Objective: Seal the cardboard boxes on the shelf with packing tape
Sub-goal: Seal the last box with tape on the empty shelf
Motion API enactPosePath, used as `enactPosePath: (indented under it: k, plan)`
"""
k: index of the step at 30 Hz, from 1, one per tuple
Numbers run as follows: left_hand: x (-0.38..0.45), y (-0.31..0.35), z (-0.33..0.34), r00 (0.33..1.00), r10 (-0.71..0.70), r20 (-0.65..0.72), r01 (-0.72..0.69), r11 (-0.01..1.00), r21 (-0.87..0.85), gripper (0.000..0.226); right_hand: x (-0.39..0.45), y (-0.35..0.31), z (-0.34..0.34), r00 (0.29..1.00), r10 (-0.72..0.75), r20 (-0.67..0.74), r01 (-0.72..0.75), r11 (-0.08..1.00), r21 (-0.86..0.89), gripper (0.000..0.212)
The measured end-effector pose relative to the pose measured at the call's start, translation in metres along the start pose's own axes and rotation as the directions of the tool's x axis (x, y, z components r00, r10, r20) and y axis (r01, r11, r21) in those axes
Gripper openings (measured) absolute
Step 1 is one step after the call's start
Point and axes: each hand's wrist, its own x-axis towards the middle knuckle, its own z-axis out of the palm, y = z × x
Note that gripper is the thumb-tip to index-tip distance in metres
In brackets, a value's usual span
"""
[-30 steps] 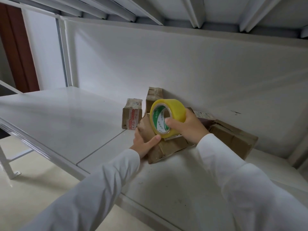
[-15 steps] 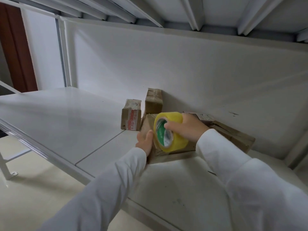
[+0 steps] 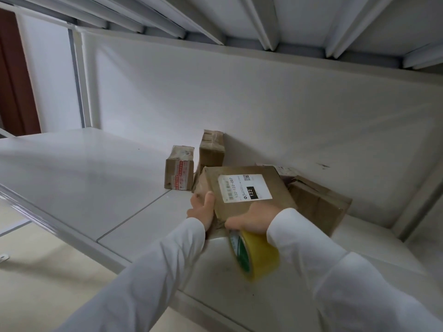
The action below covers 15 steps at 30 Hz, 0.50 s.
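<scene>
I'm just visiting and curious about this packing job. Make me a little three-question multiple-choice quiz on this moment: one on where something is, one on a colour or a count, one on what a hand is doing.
1. Where is the tape roll?
A. Below the near edge of the labelled box
B. On top of the tall box at the wall
C. On the floor

2. What colour is the roll's outer band?
A. Red
B. Yellow
C. Black

3. What is the left hand doing?
A. Hanging idle
B. Holding the labelled box by its left corner
C. Holding the tape roll

Answers:
1 A: the tape roll hangs from the right hand just under the near edge of the labelled box.
2 B: its band is yellow, with green on the core's side.
3 B: the left hand wraps the box's left corner, thumb on top.
</scene>
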Motion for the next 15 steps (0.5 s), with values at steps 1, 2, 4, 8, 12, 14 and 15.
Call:
enactPosePath:
  k: [1, 2, 4, 8, 12, 14, 15]
  plan:
    - [-0.001, 0.000, 0.000, 1.000, -0.014, 0.005, 0.014, 1.000, -0.005, 0.069, 0.001, 0.000, 0.005, 1.000, 0.003, 0.007, -0.003, 1.000, 0.031, 0.067]
    - [-0.004, 0.002, 0.000, 0.999, -0.034, 0.010, 0.035, 0.999, -0.014, 0.069, 0.003, -0.001, 0.010, 1.000, 0.005, 0.010, -0.006, 0.998, 0.069, 0.069]
    - [-0.006, 0.004, 0.000, 0.996, -0.084, 0.016, 0.085, 0.996, -0.041, 0.067, 0.008, -0.003, 0.022, 1.000, 0.008, 0.008, -0.009, 0.989, 0.150, 0.074]
    - [-0.003, 0.011, -0.006, 0.989, -0.145, -0.008, 0.145, 0.989, -0.039, 0.068, 0.008, -0.001, 0.024, 0.997, -0.028, -0.075, 0.043, 0.978, 0.206, 0.078]
    - [0.001, 0.019, -0.013, 0.982, -0.172, 0.081, 0.181, 0.976, -0.118, 0.059, 0.007, 0.019, 0.012, 0.992, -0.123, -0.014, 0.117, 0.900, 0.420, 0.075]
    - [-0.005, 0.027, -0.020, 0.953, -0.240, 0.184, 0.274, 0.943, -0.188, 0.059, 0.006, 0.025, 0.001, 0.986, -0.148, -0.070, 0.162, 0.820, 0.549, 0.070]
    - [-0.004, 0.030, -0.024, 0.937, -0.265, 0.225, 0.310, 0.931, -0.192, 0.062, 0.006, 0.028, -0.008, 0.981, -0.158, -0.112, 0.194, 0.765, 0.615, 0.071]
